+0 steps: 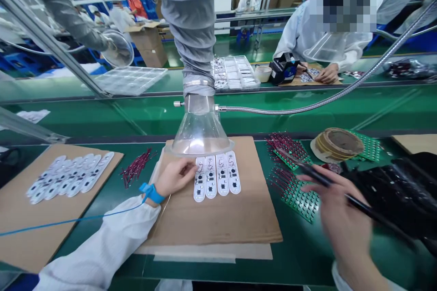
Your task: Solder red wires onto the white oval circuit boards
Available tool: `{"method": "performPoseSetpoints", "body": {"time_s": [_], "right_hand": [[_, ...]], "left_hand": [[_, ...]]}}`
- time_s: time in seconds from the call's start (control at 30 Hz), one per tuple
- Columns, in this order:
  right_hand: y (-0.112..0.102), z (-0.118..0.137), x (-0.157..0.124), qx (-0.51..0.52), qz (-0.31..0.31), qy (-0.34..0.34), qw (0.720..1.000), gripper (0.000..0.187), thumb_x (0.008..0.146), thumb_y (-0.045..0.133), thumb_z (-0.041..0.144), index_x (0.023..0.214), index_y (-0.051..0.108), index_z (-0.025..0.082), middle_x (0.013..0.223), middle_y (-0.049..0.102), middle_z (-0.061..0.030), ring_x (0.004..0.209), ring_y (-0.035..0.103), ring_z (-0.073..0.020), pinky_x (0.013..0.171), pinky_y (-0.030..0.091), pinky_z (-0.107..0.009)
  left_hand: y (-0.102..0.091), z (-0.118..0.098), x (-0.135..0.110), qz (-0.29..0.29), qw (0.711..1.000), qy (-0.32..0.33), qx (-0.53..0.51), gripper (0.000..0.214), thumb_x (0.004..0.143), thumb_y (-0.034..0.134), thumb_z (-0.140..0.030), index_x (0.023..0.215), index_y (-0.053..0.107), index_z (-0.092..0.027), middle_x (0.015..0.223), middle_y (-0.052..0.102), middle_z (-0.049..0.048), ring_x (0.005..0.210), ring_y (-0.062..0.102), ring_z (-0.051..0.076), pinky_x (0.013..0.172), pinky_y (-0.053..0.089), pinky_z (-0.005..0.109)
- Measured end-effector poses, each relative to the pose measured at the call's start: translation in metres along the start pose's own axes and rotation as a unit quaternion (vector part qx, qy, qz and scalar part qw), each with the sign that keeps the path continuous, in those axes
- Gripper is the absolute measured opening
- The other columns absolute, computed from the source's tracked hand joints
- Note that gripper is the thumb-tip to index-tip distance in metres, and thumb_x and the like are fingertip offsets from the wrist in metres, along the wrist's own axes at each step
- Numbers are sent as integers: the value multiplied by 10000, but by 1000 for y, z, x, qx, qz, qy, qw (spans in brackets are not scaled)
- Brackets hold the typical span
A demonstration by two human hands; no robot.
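From here I see four flat white oblong circuit boards (217,177) with rounded ends, lying side by side on a brown corrugated cardboard sheet (218,223) near the middle of the green bench (300,254), thin dark wires curling on their far ends. My left hand (174,178), with a blue wrist strap (152,193) around its wrist, is loosely curled, its fingertips (194,168) on the far end of the leftmost board; I cannot tell whether they pinch it. My blurred right hand (341,209) is closed around a slim black pen-shaped tool (362,207), right of the boards and beside a green perforated board (300,202) bristling with red wire leads. A clear funnel-shaped hood (200,134) hangs just above the white boards. To the left, a second cardboard sheet (44,200) carries overlapping white boards (68,177), with a bundle of red wires (136,168) near it. Far right sits a brown ring-shaped roll (336,143).
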State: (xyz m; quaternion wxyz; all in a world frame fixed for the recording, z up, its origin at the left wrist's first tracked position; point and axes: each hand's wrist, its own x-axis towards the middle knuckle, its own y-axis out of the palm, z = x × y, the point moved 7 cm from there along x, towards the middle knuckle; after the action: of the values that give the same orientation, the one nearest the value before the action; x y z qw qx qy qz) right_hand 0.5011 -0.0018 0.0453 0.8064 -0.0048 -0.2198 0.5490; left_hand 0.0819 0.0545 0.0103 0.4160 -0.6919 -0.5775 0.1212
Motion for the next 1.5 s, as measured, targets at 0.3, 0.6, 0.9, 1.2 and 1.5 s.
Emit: {"method": "performPoseSetpoints", "body": {"time_s": [0.3,0.6,0.9,1.2,1.5], "right_hand": [[88,-19,-14,8,29,-75,997,297,1081,679,494,939,595,247,754,681,2,592,664,-156,551,539,-272],[89,-13,-26,-127,72,-109,983,201,1053,651,427,959,632,250,742,696,6,575,668,-160,567,544,-277],[96,-6,-30,-161,97,-170,967,83,1038,652,319,977,644,263,803,738,10,631,723,-165,596,561,-267],[101,11,-30,-187,118,-194,956,61,1003,633,302,952,616,274,742,736,16,576,699,-169,558,535,-280],[101,17,-34,-203,113,-237,943,32,1032,631,274,1001,628,280,806,776,9,651,760,-180,608,570,-284]], "left_hand": [[-9,6,10,-110,993,46,-10,408,1016,626,-321,691,396,-232,610,387,-60,559,380,117,572,288,272],[-11,5,10,-119,992,48,1,423,1006,626,-305,698,342,-247,609,376,-59,557,361,128,576,267,291],[-3,7,10,-77,997,23,-4,348,1009,596,-366,723,453,-229,611,361,-67,528,362,116,558,281,276],[2,4,13,-48,998,31,0,321,1024,580,-369,749,541,-208,632,395,-52,557,386,123,567,284,270],[-1,1,12,-65,997,42,-3,351,1027,580,-337,719,458,-222,629,368,-61,547,358,115,558,280,263]]}}
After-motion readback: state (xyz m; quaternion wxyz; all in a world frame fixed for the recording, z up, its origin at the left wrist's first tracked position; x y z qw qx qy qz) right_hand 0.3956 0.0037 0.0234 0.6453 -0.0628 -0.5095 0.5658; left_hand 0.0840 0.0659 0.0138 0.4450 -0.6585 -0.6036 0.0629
